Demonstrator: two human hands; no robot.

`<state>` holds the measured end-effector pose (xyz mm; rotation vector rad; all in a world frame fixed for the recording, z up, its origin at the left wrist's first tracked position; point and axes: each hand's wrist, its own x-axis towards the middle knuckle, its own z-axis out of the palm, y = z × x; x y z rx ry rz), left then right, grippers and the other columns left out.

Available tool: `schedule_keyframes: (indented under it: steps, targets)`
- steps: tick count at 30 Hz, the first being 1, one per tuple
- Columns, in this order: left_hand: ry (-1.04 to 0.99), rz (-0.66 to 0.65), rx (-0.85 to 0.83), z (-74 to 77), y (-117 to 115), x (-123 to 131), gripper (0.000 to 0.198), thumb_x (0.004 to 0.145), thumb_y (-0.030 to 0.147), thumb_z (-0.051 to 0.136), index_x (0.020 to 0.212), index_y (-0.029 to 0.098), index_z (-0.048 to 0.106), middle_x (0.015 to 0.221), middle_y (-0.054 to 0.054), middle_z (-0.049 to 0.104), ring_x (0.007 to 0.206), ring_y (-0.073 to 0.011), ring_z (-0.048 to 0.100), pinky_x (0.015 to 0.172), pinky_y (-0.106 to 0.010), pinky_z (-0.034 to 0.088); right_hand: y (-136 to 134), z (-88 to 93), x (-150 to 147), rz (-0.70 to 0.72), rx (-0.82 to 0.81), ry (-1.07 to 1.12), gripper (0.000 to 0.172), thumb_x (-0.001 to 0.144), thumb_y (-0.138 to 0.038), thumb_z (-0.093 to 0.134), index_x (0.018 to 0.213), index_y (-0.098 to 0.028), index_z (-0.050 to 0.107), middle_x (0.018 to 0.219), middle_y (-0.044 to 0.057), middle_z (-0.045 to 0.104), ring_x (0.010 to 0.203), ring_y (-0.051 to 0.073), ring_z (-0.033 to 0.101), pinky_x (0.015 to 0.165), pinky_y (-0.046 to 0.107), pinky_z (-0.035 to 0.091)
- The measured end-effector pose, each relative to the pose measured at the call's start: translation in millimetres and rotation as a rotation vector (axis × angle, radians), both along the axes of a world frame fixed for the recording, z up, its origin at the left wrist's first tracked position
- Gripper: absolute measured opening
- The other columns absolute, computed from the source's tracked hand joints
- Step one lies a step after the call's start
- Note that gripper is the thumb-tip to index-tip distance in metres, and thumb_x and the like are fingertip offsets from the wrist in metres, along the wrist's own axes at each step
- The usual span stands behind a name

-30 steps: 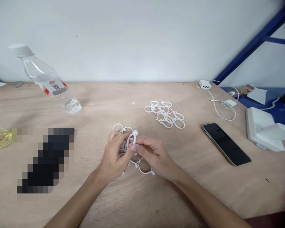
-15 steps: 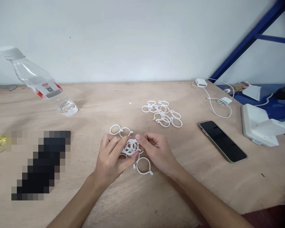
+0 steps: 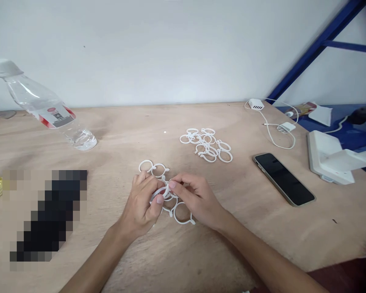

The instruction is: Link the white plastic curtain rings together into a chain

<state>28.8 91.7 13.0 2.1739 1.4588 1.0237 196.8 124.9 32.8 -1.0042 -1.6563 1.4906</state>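
Observation:
In front of me, my left hand [image 3: 142,203] is closed on a white plastic ring [image 3: 159,191], held between thumb and fingers. My right hand [image 3: 201,200] pinches the same ring at its right end with thumb and forefinger. Several like rings, each with a small tab, lie on the table under and around the hands; one loose ring [image 3: 183,223] is just below my right fingers. Two more, including a ring [image 3: 146,160] at the upper left, lie just beyond my left hand. My fingers hide part of the held ring.
A second group of white rings [image 3: 212,161] lies farther back. To the right are a phone [image 3: 285,179], a white plug adapter [image 3: 319,142] and a charger with its cable [image 3: 256,104]. A water bottle [image 3: 56,116] stands left, behind a blurred-out dark object [image 3: 51,215].
The bunch of rings in my left hand now shows as a ring turned edge-on. My right thumb and fingers have shifted slightly left onto it. The view has shifted a little.

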Motion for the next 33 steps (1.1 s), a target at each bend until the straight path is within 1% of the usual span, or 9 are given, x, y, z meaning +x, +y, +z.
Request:
schedule_keyframes:
  steps: [9,13,16,18,19,21,24,28,33]
  targets:
    - [-0.056,-0.052,-0.016,-0.6,2,1,0.056,0.094,0.06,0.016,0.069,0.021,0.045,0.063,-0.001,0.047,0.066,-0.0183,0.039,0.069,-0.037,0.035,-2,-5.1,-5,-0.007,-0.012,0.077,0.027,0.088,-0.035,0.055,0.069,-0.017,0.059,0.065,-0.002,0.052,0.063,0.011,0.048,0.061,0.025,0.039]
    - [-0.057,-0.043,-0.022,-1.5,2,1,0.056,0.093,0.062,0.016,0.067,0.021,0.043,0.063,-0.001,0.047,0.066,-0.0185,0.04,0.069,-0.037,0.036,6,-0.9,2,0.016,0.068,-0.023,0.028,0.089,-0.037,0.053,0.07,-0.017,0.062,0.066,-0.001,0.056,0.063,0.013,0.05,0.06,0.025,0.039]
    - [-0.04,-0.034,-0.016,-3.1,2,0,0.056,0.094,0.061,0.016,0.069,0.021,0.046,0.066,-0.002,0.051,0.068,-0.0189,0.041,0.071,-0.037,0.037,25,-0.3,22,-0.272,0.321,-0.287,0.027,0.088,-0.038,0.054,0.073,-0.018,0.066,0.068,0.001,0.061,0.063,0.014,0.052,0.062,0.028,0.04]
    - [-0.017,-0.022,-0.002,-4.5,2,0,0.054,0.095,0.058,0.02,0.073,0.02,0.051,0.069,-0.003,0.055,0.07,-0.0194,0.043,0.073,-0.038,0.037,41,-4.4,39,-0.533,0.486,-0.526,0.021,0.084,-0.036,0.058,0.086,-0.019,0.069,0.073,0.003,0.064,0.068,0.018,0.054,0.068,0.031,0.041]
    - [-0.005,-0.019,0.004,-5.2,2,1,0.051,0.095,0.056,0.023,0.076,0.02,0.054,0.071,-0.004,0.057,0.072,-0.0197,0.044,0.074,-0.038,0.037,49,-7.8,48,-0.604,0.522,-0.651,0.022,0.083,-0.036,0.059,0.093,-0.019,0.069,0.076,0.004,0.064,0.074,0.021,0.056,0.071,0.033,0.041]
    - [0.013,-0.021,0.015,-6.2,2,1,0.044,0.096,0.05,0.029,0.082,0.019,0.058,0.074,-0.004,0.06,0.074,-0.0201,0.046,0.076,-0.038,0.038,61,-15.7,61,-0.636,0.51,-0.835,0.025,0.081,-0.034,0.059,0.098,-0.019,0.07,0.076,0.006,0.064,0.082,0.025,0.057,0.072,0.036,0.041]
    - [0.02,-0.028,0.043,-6.7,2,1,0.035,0.096,0.041,0.036,0.085,0.019,0.06,0.076,-0.005,0.061,0.075,-0.0202,0.046,0.076,-0.037,0.038,70,-25.2,70,-0.613,0.483,-0.94,0.021,0.083,-0.031,0.055,0.09,-0.02,0.071,0.071,0.006,0.064,0.085,0.026,0.057,0.07,0.036,0.041]
    - [0.05,0.028,0.067,-6.4,3,1,0.024,0.092,0.035,0.046,0.09,0.018,0.063,0.08,-0.005,0.063,0.076,-0.0206,0.046,0.075,-0.037,0.039,68,-24.9,66,-0.615,0.601,-0.853,0.019,0.085,-0.029,0.054,0.084,-0.02,0.07,0.071,0.007,0.066,0.083,0.025,0.056,0.074,0.037,0.042]
    - [0.082,0.106,0.047,-5.9,2,2,0.025,0.091,0.03,0.049,0.107,0.019,0.065,0.099,-0.008,0.066,0.091,-0.0223,0.05,0.084,-0.04,0.04,49,-15.0,43,-0.565,0.734,-0.481,0.013,0.085,-0.029,0.058,0.085,-0.021,0.067,0.074,0.004,0.067,0.067,0.018,0.055,0.067,0.033,0.045]
